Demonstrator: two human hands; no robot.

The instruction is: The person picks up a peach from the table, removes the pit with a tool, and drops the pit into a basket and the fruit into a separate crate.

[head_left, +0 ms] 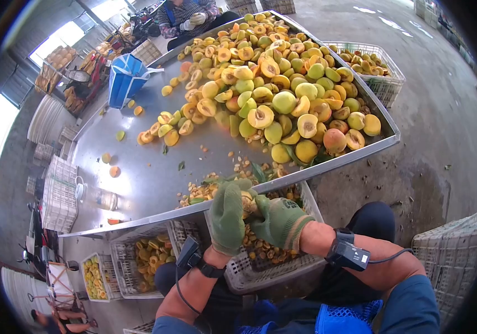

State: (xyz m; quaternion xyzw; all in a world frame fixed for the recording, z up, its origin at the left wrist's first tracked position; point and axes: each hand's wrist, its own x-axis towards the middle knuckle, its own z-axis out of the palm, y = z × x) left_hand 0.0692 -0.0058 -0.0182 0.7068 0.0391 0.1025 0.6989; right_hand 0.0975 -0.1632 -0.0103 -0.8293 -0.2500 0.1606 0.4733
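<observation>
Both of my hands wear green gloves and meet over the near edge of the metal table. My left hand (227, 217) is closed round a yellow-brown peach piece (248, 204), mostly hidden by the fingers. From the other side my right hand (277, 220) presses its closed fingers against the same piece. Under them stands a plastic crate (312, 203) holding brownish peach pieces and pits. Scraps, pits and leaves (199, 192) lie on the table just beyond my left hand. A big heap of halved and whole peaches (283, 100) covers the far right part of the table.
The metal table (155, 178) has a raised rim. A blue bag (127, 78) and a clear plastic jug (96, 195) stand on it. Crates of fruit (130, 267) sit at lower left, another crate (386, 83) at right. Across the table sits a gloved person (188, 19).
</observation>
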